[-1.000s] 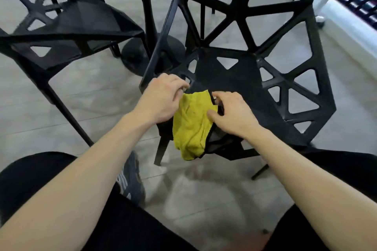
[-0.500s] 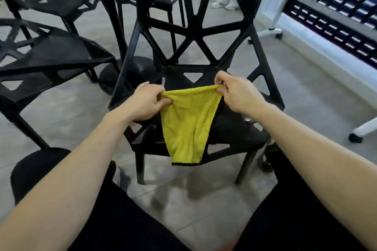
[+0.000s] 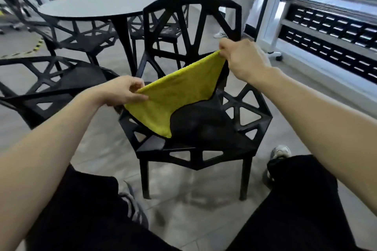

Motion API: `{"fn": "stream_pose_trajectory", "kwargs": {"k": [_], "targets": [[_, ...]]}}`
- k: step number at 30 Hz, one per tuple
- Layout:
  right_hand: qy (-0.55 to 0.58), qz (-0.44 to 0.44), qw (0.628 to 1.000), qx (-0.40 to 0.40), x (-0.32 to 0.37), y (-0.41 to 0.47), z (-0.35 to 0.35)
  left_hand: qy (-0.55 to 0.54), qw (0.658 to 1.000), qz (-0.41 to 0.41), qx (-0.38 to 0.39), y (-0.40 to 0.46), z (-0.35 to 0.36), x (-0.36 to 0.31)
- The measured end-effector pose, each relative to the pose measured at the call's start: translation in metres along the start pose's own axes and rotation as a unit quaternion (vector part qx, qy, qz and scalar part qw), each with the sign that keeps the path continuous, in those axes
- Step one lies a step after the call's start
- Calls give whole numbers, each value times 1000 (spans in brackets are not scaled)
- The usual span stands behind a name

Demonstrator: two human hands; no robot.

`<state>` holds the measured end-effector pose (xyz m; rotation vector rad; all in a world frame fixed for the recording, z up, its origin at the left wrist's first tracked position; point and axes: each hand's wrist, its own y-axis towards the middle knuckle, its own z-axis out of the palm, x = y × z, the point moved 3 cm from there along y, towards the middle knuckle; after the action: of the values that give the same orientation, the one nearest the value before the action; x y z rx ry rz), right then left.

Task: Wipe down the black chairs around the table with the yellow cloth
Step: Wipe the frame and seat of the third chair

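Observation:
The yellow cloth (image 3: 175, 96) with a black underside hangs stretched between my hands above the seat of the nearest black chair (image 3: 206, 142). My left hand (image 3: 124, 92) pinches its lower left corner. My right hand (image 3: 242, 58) pinches the upper right corner, raised in front of the chair's backrest. The cloth's lower tip droops toward the seat. A second black chair (image 3: 51, 85) stands to the left, and two more (image 3: 81, 36) ring the round grey table (image 3: 102, 5).
A white rolling rack with dark trays (image 3: 330, 32) stands at the right. A person's legs in pale trousers (image 3: 236, 6) are behind the chair. My knees and shoes (image 3: 280, 152) flank the chair's front legs on the tiled floor.
The view tilted up as I lifted the cloth off the seat. My hands drew apart, spreading it, and my right hand rose higher than my left.

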<state>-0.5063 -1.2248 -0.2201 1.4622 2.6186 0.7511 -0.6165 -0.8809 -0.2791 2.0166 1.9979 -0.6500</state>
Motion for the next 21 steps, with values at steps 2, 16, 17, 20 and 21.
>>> {"fn": "stream_pose_trajectory", "kwargs": {"k": [2,16,17,20,21], "targets": [[38,36,998,-18,1,-6,0,20,998,16,-63,0,-10,-2],[511,335,772,174,-20,-15,21,97,992,-2,-85,-3,-34,5],[501,329,778,187,-19,-13,21,117,988,-14,-95,-3,-32,6],[485,298,797,204,-21,-10,22,142,982,-33,-122,-4,-24,12],[482,287,804,198,-23,-8,24,126,983,-36,-131,-5,-23,17]]}}
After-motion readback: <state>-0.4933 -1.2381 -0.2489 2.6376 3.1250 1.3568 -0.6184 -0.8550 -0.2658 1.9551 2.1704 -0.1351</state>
